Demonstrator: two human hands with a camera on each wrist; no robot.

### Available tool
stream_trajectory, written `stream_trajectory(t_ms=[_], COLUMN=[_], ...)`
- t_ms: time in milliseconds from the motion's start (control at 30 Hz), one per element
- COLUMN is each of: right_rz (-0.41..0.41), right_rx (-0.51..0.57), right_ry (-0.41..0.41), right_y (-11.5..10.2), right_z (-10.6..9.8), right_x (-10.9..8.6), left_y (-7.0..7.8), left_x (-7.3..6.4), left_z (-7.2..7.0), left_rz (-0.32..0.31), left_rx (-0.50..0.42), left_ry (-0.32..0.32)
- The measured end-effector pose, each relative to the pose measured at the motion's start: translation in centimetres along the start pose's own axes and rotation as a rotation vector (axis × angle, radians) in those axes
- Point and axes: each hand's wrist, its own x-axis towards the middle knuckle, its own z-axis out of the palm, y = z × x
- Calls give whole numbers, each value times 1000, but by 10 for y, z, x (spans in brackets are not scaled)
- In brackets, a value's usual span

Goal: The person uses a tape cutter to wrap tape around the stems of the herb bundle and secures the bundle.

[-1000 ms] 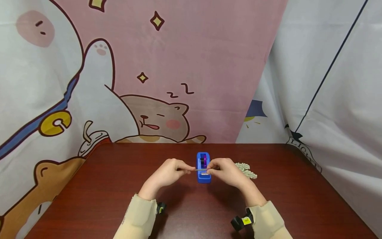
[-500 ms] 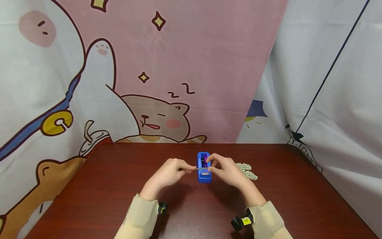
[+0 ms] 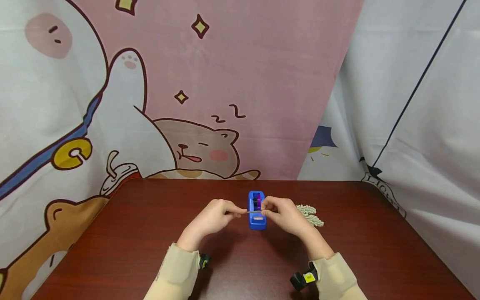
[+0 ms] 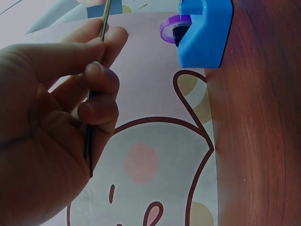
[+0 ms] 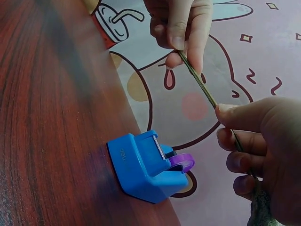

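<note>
Between my two hands runs a thin bundle of green stems, stretched nearly level over the table. My left hand pinches the left part between thumb and fingers; in the left wrist view dark stem ends pass behind its curled fingers and stick out below. My right hand grips the stems farther right with thumb and fingertips. Pale green, bumpy, braided-looking heads show beyond the right hand, and the right wrist view has part of one textured green head below its fingers.
Behind the stems a blue tape dispenser with a purple roll and toothed cutter stands on the dark red-brown table. A cartoon-printed cloth hangs at the back and sides. Each wrist wears a small black camera.
My right fingers lifted from the stems half a second ago and now are back down near them. The left hand keeps its hold, and the dispenser stays put.
</note>
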Motion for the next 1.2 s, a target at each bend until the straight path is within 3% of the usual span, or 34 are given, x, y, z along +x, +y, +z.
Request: stream_trajectory(t_ms=[300, 500, 800, 1100, 1200], right_rz=[40, 83, 74, 57, 33], right_rx=[-62, -85, -103, -127, -129], right_ry=[-10, -7, -47, -70, -88], right_y=[0, -4, -9, -11, -11], right_z=[-2, -7, -21, -27, -23], right_x=[-1, -4, -8, -18, -21], left_y=[2, 4, 11, 7, 3], left_x=[2, 5, 4, -10, -17], left_z=[1, 4, 1, -8, -8], left_rz=[-28, -32, -99, -66, -27], left_rx=[-22, -18, -16, 101, 146], left_ry=[-12, 15, 1, -10, -23])
